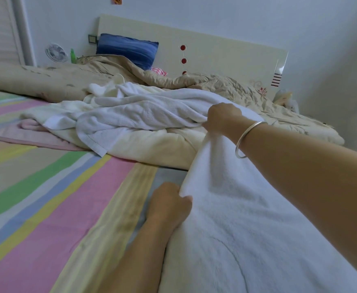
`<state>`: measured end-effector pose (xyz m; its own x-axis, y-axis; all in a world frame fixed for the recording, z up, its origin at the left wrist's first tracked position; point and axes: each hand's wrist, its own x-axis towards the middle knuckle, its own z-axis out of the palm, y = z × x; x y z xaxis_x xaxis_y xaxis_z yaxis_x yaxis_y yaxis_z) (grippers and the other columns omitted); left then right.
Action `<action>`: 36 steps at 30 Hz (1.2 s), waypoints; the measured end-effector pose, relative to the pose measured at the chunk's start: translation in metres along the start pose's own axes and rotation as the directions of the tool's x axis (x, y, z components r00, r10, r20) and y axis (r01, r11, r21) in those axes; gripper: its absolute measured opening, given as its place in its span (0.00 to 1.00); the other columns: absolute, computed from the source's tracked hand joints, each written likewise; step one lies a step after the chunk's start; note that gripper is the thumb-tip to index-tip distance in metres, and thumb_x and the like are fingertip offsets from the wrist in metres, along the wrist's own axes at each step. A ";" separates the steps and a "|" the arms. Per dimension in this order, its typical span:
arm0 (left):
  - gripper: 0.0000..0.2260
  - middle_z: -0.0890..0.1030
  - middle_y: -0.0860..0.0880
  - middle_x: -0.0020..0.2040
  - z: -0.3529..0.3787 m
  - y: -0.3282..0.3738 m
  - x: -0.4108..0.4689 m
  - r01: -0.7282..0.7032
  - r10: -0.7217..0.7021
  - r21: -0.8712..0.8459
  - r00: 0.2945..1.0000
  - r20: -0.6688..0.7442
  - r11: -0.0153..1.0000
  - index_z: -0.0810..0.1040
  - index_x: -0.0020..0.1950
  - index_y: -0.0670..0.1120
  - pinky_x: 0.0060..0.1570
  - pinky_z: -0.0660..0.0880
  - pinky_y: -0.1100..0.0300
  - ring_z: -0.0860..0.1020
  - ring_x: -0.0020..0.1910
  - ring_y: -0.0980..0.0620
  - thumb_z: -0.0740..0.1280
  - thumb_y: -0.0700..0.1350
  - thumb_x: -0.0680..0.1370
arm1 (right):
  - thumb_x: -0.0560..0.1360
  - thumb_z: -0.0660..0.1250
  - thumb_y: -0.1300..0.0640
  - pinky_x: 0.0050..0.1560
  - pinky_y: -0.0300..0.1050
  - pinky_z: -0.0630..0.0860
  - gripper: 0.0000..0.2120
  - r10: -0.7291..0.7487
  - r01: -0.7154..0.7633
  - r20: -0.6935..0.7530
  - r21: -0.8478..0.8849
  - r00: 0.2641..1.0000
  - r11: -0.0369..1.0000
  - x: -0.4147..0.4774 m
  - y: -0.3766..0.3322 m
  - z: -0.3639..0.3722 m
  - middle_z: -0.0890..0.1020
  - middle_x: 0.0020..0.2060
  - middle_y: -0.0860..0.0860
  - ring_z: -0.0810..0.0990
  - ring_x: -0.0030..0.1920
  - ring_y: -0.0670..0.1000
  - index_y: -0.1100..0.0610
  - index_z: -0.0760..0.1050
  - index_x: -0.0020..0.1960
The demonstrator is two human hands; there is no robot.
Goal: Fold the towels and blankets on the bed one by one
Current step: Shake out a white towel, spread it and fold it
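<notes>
A large white towel (243, 233) lies spread over the near right of the bed. My left hand (169, 205) grips its left edge close to me. My right hand (223, 118), with a silver bangle on the wrist, grips the same towel's far edge farther up the bed. Behind lies a heap: another white towel (135, 115) crumpled on a cream blanket (154, 148), and a pink towel (31, 136) flat at the left.
The striped pastel sheet (52, 197) covers the bed's left and near part. A rumpled beige quilt (71, 79) runs along the cream headboard (215, 45), with a blue pillow (128, 49). A small white fan (55, 52) and green bottle (73, 56) stand beyond.
</notes>
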<state>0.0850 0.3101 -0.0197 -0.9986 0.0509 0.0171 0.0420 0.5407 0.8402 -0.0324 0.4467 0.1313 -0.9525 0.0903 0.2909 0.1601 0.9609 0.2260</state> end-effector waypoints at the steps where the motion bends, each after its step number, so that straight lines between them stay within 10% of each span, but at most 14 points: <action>1: 0.12 0.74 0.50 0.34 0.001 -0.002 0.001 0.011 -0.011 0.006 1.000 -0.002 1.000 0.71 0.36 0.44 0.29 0.67 0.62 0.73 0.32 0.52 0.66 0.47 0.76 | 0.78 0.63 0.50 0.37 0.45 0.68 0.13 0.047 -0.048 0.022 0.089 0.999 0.995 0.004 0.000 -0.004 0.71 0.33 0.51 0.69 0.33 0.50 0.58 0.71 0.39; 7: 0.10 0.77 0.51 0.35 0.000 -0.003 0.004 0.020 -0.021 -0.031 0.999 -0.031 0.999 0.74 0.37 0.45 0.31 0.70 0.61 0.76 0.35 0.52 0.65 0.45 0.77 | 0.78 0.62 0.42 0.50 0.47 0.73 0.20 0.151 -0.328 0.304 0.706 0.941 0.627 0.010 -0.004 -0.002 0.74 0.39 0.54 0.74 0.43 0.55 0.60 0.69 0.43; 14: 0.10 0.83 0.45 0.48 -0.002 -0.004 0.008 0.019 -0.018 0.067 1.000 -0.021 0.998 0.82 0.51 0.42 0.43 0.73 0.58 0.80 0.49 0.44 0.64 0.45 0.76 | 0.79 0.59 0.41 0.45 0.46 0.67 0.18 0.067 -0.065 -0.009 0.158 0.998 0.985 0.005 0.019 0.039 0.72 0.40 0.53 0.71 0.43 0.54 0.57 0.69 0.46; 20: 0.09 0.83 0.46 0.46 -0.001 -0.005 0.008 0.029 -0.028 0.043 0.999 -0.029 0.999 0.81 0.49 0.42 0.48 0.78 0.55 0.80 0.48 0.45 0.64 0.45 0.76 | 0.78 0.58 0.38 0.32 0.43 0.65 0.25 0.165 -0.130 -0.016 0.545 0.986 0.829 0.017 0.014 0.026 0.73 0.30 0.51 0.74 0.36 0.55 0.58 0.72 0.37; 26: 0.09 0.81 0.46 0.41 -0.001 -0.006 0.005 0.039 -0.039 -0.030 0.999 -0.016 0.999 0.80 0.47 0.38 0.39 0.74 0.59 0.80 0.43 0.47 0.65 0.43 0.76 | 0.74 0.68 0.45 0.32 0.43 0.66 0.18 0.007 -0.079 0.162 0.445 0.987 0.892 0.014 -0.010 0.018 0.71 0.32 0.51 0.70 0.32 0.50 0.58 0.67 0.37; 30: 0.08 0.82 0.46 0.42 -0.002 -0.005 0.006 0.056 -0.056 -0.059 0.998 -0.004 0.997 0.81 0.46 0.39 0.42 0.77 0.57 0.81 0.44 0.45 0.65 0.43 0.75 | 0.75 0.62 0.60 0.32 0.42 0.64 0.11 0.060 -0.053 -0.019 0.246 0.998 0.968 0.007 -0.011 0.028 0.71 0.36 0.52 0.71 0.36 0.52 0.57 0.64 0.36; 36: 0.08 0.83 0.46 0.43 -0.002 -0.006 0.007 0.062 -0.060 -0.119 0.998 0.021 0.991 0.82 0.47 0.41 0.49 0.80 0.49 0.82 0.45 0.45 0.65 0.42 0.74 | 0.75 0.61 0.47 0.38 0.43 0.67 0.13 0.231 -0.158 -0.069 0.542 0.971 0.826 0.015 -0.022 0.041 0.76 0.36 0.51 0.76 0.39 0.54 0.56 0.73 0.41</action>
<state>0.0781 0.3056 -0.0237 -0.9984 0.0358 -0.0449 -0.0246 0.4389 0.8982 -0.0604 0.4372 0.0927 -0.8695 0.2912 0.3991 0.1419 0.9210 -0.3629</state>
